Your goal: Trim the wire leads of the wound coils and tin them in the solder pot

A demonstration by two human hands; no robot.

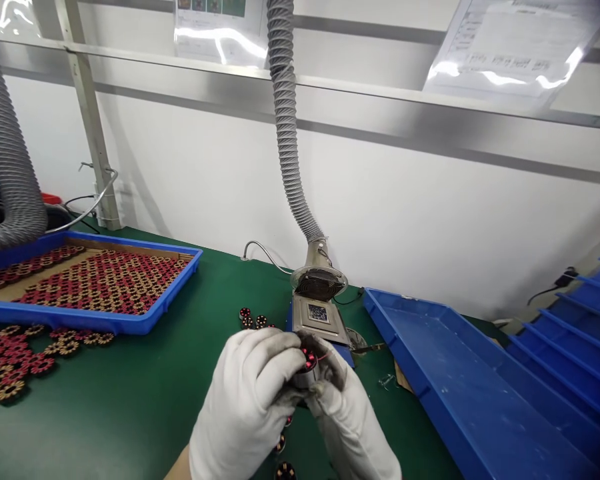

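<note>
White gloves cover both hands, which meet at the lower middle of the view. Between them is a small round part (309, 361) with red and black on top and a silvery side. My left hand (253, 393) has its fingers curled round the part's left side. On the other side, my right hand (343, 400) grips it with thumb and fingers; the fingertips look dark and stained. A thin red wire shows near the right fingers. Just behind the hands stands a metal-topped device (330, 327) with a square window. Several small round parts (261, 321) lie left of it.
A blue tray (143, 321) of red and tan round parts stands at left, with more loose parts (10, 363) before it. A large blue tray (480, 380) and stacked blue trays (575, 347) are at right. A ribbed hose (287, 127) hangs down to a hood above the device.
</note>
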